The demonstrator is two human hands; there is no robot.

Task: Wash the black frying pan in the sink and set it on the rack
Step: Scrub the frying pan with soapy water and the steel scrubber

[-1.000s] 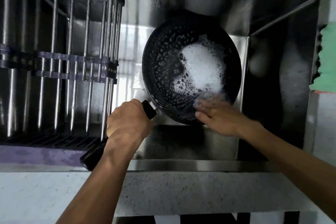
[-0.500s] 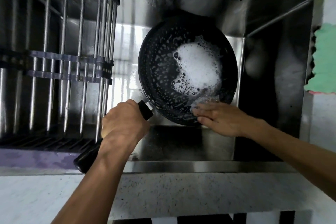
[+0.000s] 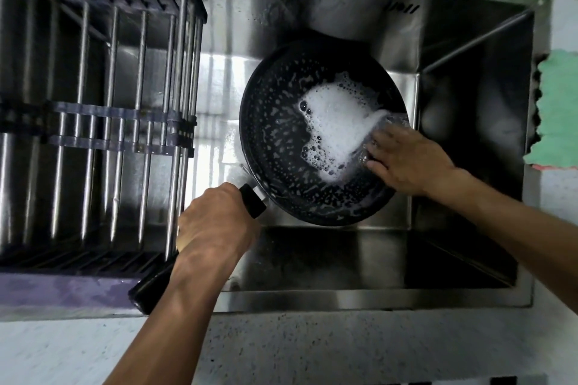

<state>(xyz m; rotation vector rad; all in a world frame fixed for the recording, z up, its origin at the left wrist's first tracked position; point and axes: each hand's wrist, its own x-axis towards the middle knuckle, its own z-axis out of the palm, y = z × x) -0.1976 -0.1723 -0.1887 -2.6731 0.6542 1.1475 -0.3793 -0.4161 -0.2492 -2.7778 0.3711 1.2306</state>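
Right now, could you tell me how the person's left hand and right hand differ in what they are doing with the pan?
The left hand is curled round the black handle, outside the frying pan; the right hand reaches inside the bowl. The left grips only the handle; the right presses a wet scrubber, barely visible, at the far right wall beside the foam. Both hands are bare, over the sink.

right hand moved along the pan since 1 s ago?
Yes. The right hand went from the frying pan's near rim round to its right rim, toward the sink's right wall.
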